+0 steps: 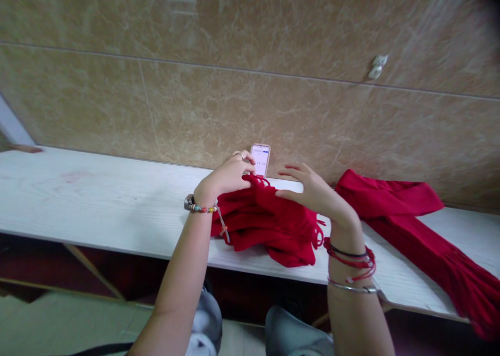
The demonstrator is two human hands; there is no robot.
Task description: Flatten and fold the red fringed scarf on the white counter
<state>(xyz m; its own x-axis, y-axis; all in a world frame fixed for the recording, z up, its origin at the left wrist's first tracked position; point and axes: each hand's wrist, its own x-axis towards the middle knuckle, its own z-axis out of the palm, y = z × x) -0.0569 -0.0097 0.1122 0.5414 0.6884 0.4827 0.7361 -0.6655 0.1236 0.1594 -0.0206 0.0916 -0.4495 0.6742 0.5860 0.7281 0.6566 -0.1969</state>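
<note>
In the head view, the work in hand looks to be the handling of a bunched red scarf (285, 225), which lies in loose folds on the white shelf (97, 199), between the person's arms and close to its front edge. The left hand (230, 174) reaches over its far left side, fingers curled and bunched near the small loops at the top; they may be pinching the cloth, but I cannot tell whether they have hold of it or only rest there. The right hand (310, 186) is open above the far right side, its fingers apart and its thumb pointing in toward the cloth; it grips nothing, and whether the thumb touches the scarf is unclear. Behind the scarf, a phone (260, 160) stands tilted against the wall (234, 106), its lit screen partly behind the left fingertips. A second scarf (390, 199) lies to the right, folded over at its far end, with its fringe hanging past the front edge. As I judge it, a next move on the bunched scarf would call for the right thumb and fingers to close on a definite edge or fold, while the left steadies the top, clear of the phone and without snagging the loose fringe.
</note>
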